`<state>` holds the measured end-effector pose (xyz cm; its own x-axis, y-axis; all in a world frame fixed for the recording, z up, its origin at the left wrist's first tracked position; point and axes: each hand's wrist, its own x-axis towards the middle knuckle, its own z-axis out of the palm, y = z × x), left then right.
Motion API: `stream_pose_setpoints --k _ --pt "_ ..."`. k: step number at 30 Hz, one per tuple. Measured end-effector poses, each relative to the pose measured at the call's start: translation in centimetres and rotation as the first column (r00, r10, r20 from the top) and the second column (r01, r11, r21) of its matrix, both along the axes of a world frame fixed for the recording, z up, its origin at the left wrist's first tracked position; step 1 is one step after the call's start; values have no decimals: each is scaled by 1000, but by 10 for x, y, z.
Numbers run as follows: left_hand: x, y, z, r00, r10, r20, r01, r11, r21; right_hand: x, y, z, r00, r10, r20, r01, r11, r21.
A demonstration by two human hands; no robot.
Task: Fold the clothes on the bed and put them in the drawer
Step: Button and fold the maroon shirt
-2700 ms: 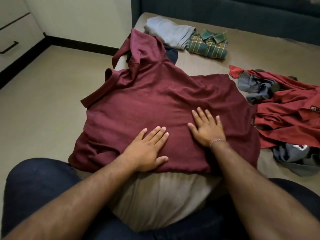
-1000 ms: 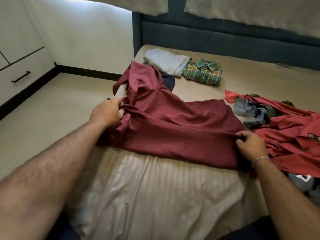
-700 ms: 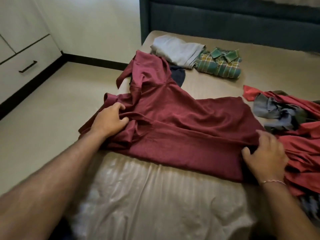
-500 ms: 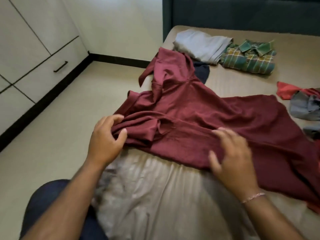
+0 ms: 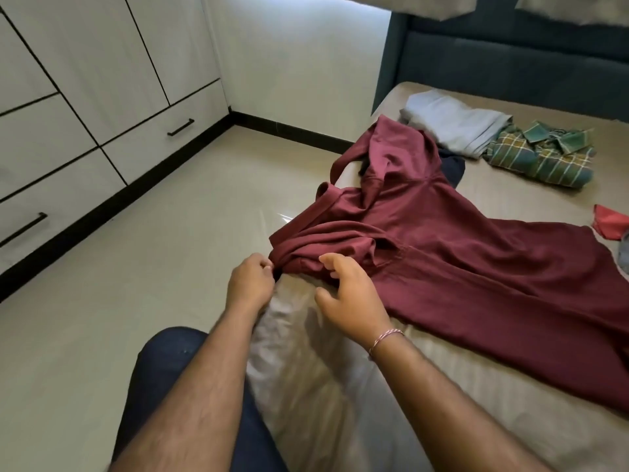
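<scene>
A maroon hooded top (image 5: 459,257) lies spread over the left edge of the bed (image 5: 340,386), its hood pointing toward the headboard. My left hand (image 5: 250,284) pinches the bunched sleeve end at the bed's edge. My right hand (image 5: 350,294) hovers just right of it, fingers loosely spread over the same sleeve, holding nothing that I can see. Folded grey cloth (image 5: 452,126) and a folded green plaid shirt (image 5: 541,155) lie near the headboard. White drawers (image 5: 163,137) with black handles line the left wall.
A red garment (image 5: 611,226) pokes in at the right edge, and a dark navy piece (image 5: 451,168) lies beneath the hood. Between bed and drawers runs a glossy tiled floor (image 5: 153,250). My knee in dark trousers (image 5: 163,369) is beside the bed. The dark headboard (image 5: 510,69) closes the far side.
My right hand let go of the top's right hem and came across to the sleeve beside my left hand. My view swung left toward the drawers.
</scene>
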<state>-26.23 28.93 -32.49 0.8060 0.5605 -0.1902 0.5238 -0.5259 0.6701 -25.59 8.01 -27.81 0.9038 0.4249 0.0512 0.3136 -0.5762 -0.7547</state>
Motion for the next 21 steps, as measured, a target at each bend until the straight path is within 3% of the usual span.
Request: stream_pose_setpoints --k 3,7,9,11,12,13,14,15,16,17,18,21 --pt "4 0 -8 999 -41 -25 38 994 -107 1 6 9 995 -43 -91 42 999 -6" --pt "-3 -7 12 991 55 119 -64 995 70 0 14 11 965 -77 -251 64 996 -57" --pt "-11 -9 41 975 20 221 -66 977 205 -3 21 9 955 -103 -278 86 994 -73" --pt "-21 -12 71 946 -49 321 -35 967 252 -13 25 15 927 -117 -356 156 985 81" --pt "-27 -15 86 930 -79 358 9 981 192 -21 27 22 880 -78 -469 209 950 233" --pt "-33 -20 100 915 -118 386 108 993 46 -29 29 30 791 11 -612 288 875 388" --pt "-39 -28 110 898 -164 408 256 950 -180 -36 27 37 693 117 -711 379 780 497" --pt "-45 -37 118 881 -196 430 386 823 -416 -41 23 41 643 191 -742 454 685 570" --pt "-49 -45 122 862 -211 462 474 659 -584 -45 17 43 659 193 -727 495 616 612" --pt "-49 -52 121 845 -215 489 518 554 -652 -46 6 44 703 135 -698 523 567 637" --pt "-45 -55 114 841 -193 505 523 528 -669 -44 -7 43 742 48 -669 549 529 647" --pt "-20 -59 82 856 -161 491 468 644 -605 -24 -66 45 715 -104 -691 664 410 626"
